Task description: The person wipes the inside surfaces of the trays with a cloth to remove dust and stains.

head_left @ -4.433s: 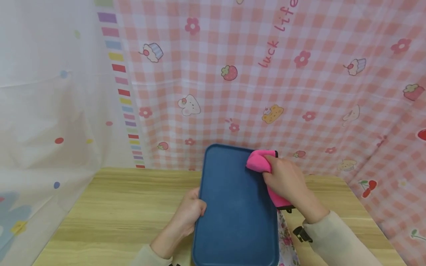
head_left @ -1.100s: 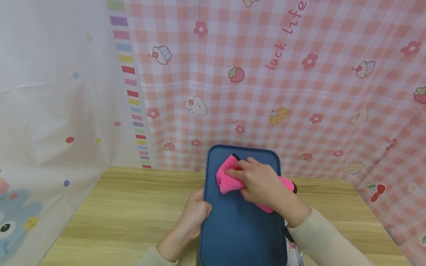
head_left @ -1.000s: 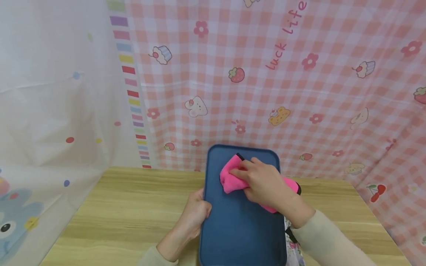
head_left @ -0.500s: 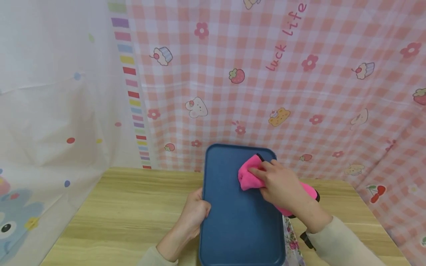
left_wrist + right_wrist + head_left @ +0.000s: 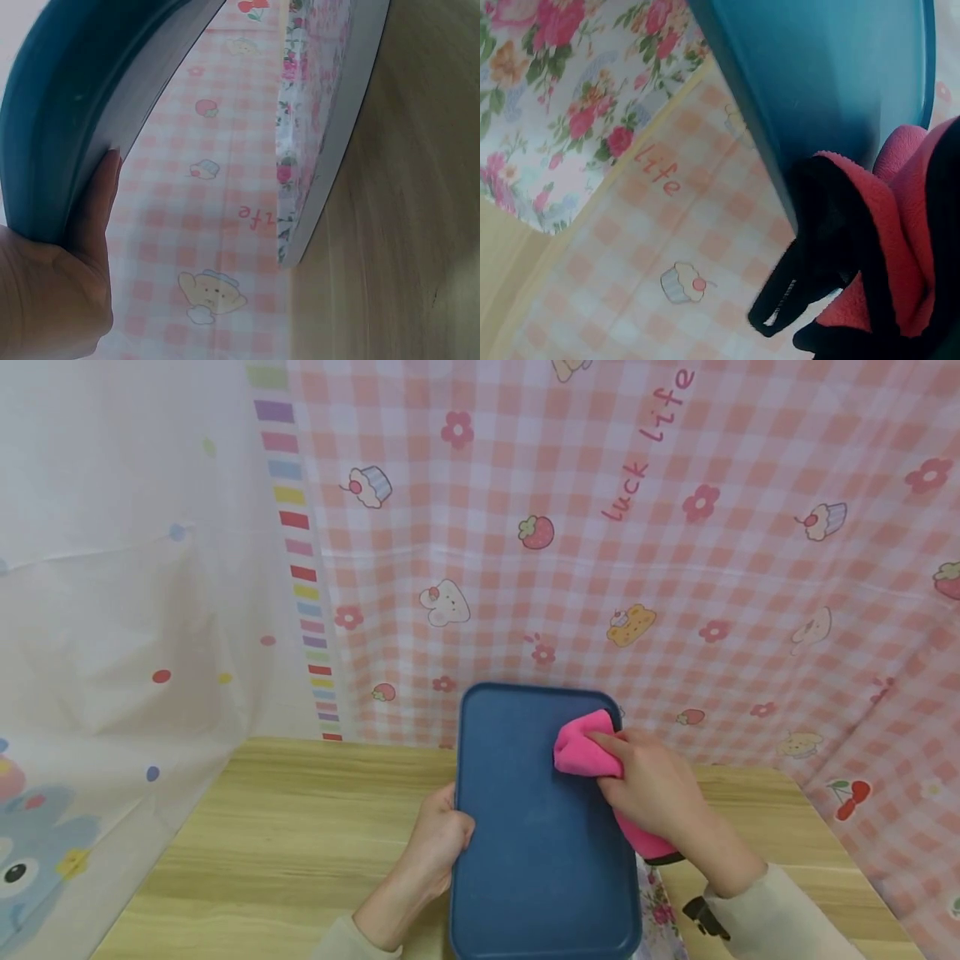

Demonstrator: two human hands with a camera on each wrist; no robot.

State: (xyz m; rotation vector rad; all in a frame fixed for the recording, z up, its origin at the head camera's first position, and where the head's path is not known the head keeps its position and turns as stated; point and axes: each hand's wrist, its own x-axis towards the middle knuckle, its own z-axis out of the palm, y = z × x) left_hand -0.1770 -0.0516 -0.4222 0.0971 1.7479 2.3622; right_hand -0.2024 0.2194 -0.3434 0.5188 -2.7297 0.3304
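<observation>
A blue rectangular tray (image 5: 532,860) with a raised rim is held up tilted over the table in the head view. My left hand (image 5: 438,839) grips its left edge, thumb on the front; the left wrist view shows fingers (image 5: 97,202) against the underside. My right hand (image 5: 656,789) holds a bunched pink cloth (image 5: 585,750) with black edging on the tray's upper right face, and part of the cloth hangs below the hand. In the right wrist view the cloth (image 5: 900,232) overlaps the tray (image 5: 810,75), and a black loop shows at its edge.
A flat floral-patterned piece (image 5: 658,910) lies on the wood-grain table (image 5: 315,852) under the tray's right side; its pale edge shows in the left wrist view. A pink checked cloth (image 5: 480,568) hangs behind the table, with a white sheet (image 5: 112,610) to the left.
Within the last second the right hand has moved the pink cloth rightward across the tray, from its upper middle to near the right rim. The left hand keeps its grip; the tray shifts only slightly.
</observation>
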